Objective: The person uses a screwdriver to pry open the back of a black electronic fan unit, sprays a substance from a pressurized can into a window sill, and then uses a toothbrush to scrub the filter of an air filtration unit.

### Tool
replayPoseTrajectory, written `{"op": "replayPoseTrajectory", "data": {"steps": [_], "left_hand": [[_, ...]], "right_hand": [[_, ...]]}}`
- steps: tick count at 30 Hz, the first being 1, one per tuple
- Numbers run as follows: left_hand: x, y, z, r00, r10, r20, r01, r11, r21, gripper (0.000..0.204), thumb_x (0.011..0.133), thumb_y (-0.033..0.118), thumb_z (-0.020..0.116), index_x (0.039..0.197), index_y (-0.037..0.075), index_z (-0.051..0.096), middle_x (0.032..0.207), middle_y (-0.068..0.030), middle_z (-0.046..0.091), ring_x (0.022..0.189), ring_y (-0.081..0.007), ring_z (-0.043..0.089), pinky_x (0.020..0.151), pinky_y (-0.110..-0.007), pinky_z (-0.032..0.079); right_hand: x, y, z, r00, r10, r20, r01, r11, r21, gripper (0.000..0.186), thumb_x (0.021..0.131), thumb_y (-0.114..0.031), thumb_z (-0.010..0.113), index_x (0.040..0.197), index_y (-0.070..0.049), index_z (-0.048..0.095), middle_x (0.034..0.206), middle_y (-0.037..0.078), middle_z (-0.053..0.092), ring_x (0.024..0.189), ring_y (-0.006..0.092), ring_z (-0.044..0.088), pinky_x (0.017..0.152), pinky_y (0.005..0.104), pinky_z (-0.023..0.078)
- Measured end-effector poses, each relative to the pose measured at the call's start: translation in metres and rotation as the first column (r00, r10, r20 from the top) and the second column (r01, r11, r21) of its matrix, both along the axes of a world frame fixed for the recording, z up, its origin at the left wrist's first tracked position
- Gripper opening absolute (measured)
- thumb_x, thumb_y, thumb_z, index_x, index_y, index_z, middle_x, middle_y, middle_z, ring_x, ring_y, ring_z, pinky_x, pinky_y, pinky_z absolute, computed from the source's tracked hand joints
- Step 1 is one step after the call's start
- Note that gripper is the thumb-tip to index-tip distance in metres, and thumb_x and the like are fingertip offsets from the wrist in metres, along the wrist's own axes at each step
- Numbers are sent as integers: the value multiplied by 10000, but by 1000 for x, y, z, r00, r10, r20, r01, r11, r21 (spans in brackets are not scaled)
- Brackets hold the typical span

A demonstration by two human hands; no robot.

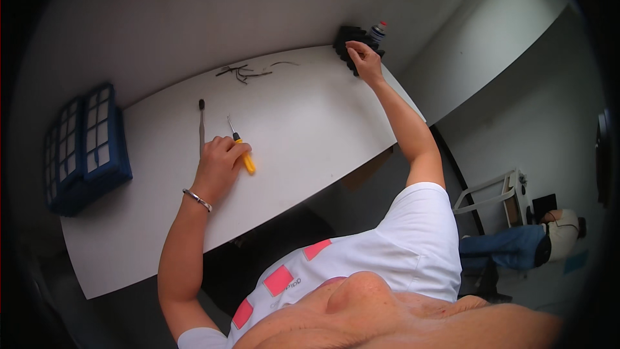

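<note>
On the white table, my left hand (219,158) curls its fingers over the yellow handle of a slim metal-tipped tool (248,161). A brush with a dark head and thin handle (202,116) lies just left of that tool. My right hand (365,63) reaches to a pile of black pieces (349,34) at the far right corner, fingers curled; what is between them is too small to make out. A bottle with a red cap (379,31) stands behind the pile. Thin dark strips (242,75) lie near the back edge.
Two blue gridded trays (97,132) sit at the left end of the white table (142,239), whose back edge meets a wall. At the right, beyond the table, a person in blue trousers (510,249) bends by a white-framed piece of furniture (510,197).
</note>
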State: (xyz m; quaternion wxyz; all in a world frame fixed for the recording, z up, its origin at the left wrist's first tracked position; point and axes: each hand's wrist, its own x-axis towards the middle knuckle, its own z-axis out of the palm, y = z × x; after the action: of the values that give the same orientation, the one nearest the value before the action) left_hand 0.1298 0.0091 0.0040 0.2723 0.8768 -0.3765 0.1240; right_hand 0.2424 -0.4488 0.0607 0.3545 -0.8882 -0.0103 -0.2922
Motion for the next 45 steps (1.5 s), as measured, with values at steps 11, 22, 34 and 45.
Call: {"op": "replayPoseTrajectory", "data": {"steps": [11, 22, 34, 45], "left_hand": [[0, 0, 7, 999, 10, 30, -12, 999, 53, 200, 843, 24, 686, 1026, 104, 697, 935, -57, 621, 963, -233, 572, 918, -366, 439], [-1, -4, 8, 1000, -28, 1, 28, 999, 41, 225, 847, 39, 691, 1049, 140, 691, 973, -61, 625, 992, -242, 574, 942, -377, 448], [1, -5, 9, 1000, -17, -10, 18, 999, 40, 204, 851, 19, 674, 1034, 109, 688, 981, -72, 627, 991, -253, 575, 935, -380, 451], [-4, -5, 16, 1000, 0, -8, 0, 997, 71, 200, 863, -8, 662, 1041, 80, 687, 955, -77, 622, 957, -253, 577, 917, -380, 469]], "right_hand": [[89, -151, 27, 695, -682, -228, 699, 715, -7, 1021, 674, -552, 823, 1445, -30, 404, 1419, 250, 488, 1336, 380, 463, 1121, 450, 371], [112, -178, 5, 717, -606, -345, 627, 777, -62, 871, 709, -509, 807, 1332, 21, 506, 1280, 260, 610, 1213, 396, 585, 1039, 430, 454], [102, -182, 6, 742, -627, -236, 626, 775, -91, 815, 710, -558, 783, 1270, -9, 560, 1265, 215, 634, 1230, 410, 565, 1045, 501, 425], [-73, -236, 28, 416, -907, 61, 857, 414, 308, 717, 666, -514, 808, 1118, -25, 541, 1134, 198, 661, 1068, 367, 650, 986, 438, 478]]}}
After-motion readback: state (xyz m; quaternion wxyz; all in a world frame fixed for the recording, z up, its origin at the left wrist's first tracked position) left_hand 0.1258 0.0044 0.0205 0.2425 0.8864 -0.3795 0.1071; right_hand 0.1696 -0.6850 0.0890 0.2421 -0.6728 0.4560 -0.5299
